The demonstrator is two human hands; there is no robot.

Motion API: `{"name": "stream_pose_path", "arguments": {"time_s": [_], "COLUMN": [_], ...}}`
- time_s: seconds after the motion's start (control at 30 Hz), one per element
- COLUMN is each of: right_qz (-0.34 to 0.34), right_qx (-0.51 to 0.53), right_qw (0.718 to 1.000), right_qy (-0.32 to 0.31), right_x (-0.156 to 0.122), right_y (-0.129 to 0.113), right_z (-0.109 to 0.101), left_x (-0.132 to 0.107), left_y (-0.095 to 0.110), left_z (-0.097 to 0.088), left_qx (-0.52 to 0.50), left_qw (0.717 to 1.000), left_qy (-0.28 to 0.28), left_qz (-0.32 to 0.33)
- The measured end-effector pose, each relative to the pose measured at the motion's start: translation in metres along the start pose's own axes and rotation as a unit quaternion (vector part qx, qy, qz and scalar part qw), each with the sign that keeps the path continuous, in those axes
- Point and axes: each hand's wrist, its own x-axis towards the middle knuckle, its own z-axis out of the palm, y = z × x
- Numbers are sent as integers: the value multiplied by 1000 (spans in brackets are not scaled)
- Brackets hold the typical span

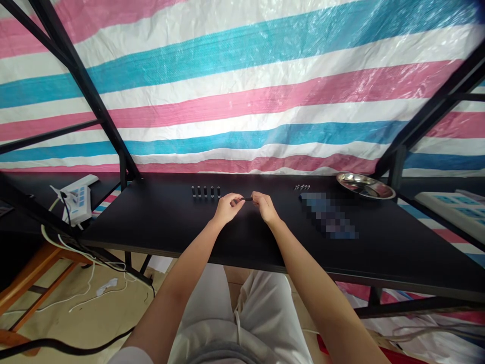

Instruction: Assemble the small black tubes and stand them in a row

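Note:
Over the middle of the black table [170, 215], my left hand [228, 208] and my right hand [264, 206] meet at a thin black cylinder [247, 198]. The cylinder lies level between them, its left end pinched in the left fingers and its right end in the right fingers. Its exact kind is too small to make out. To the left of my left hand stands a row of several small black tubes [205, 192] with pale ends. Several tiny silvery pieces [302, 187] lie to the right, beyond my right hand.
A round shiny metal dish [366, 186] sits at the back right. In front of it lies a blurred dark blue item [329, 216]. Black metal posts [85, 91] frame the table before a striped plastic sheet [242, 101]. White power strips [80, 201] and cables are at the left.

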Motion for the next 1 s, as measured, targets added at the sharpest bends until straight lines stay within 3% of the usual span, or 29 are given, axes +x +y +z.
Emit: {"name": "stream_pose_path", "arguments": {"time_s": [0.1,0.2,0.33,0.5,0.63,0.83,1.0], "right_qz": [30,75,65,23,18,14,-64], "right_qx": [119,154,34,-149,-182,-224,-257], "right_qw": [992,984,993,987,982,974,964], "right_qy": [5,55,89,58,39,16,-20], "right_x": [2,5,4,1,0,0,-2], "right_y": [-3,-2,2,3,4,1,-2], "right_z": [1,0,-3,-2,-3,-3,0], "left_x": [1,2,2,2,1,2,2], "left_y": [0,0,1,2,2,-1,-3], "left_z": [-1,-2,-4,-5,-5,-6,-6], "left_qx": [-1,2,8,18,14,52,87], "left_qw": [1000,999,999,1000,1000,998,995], "left_qy": [19,39,40,18,3,41,44], "left_qz": [1,-7,-14,-17,-15,-16,-29]}}
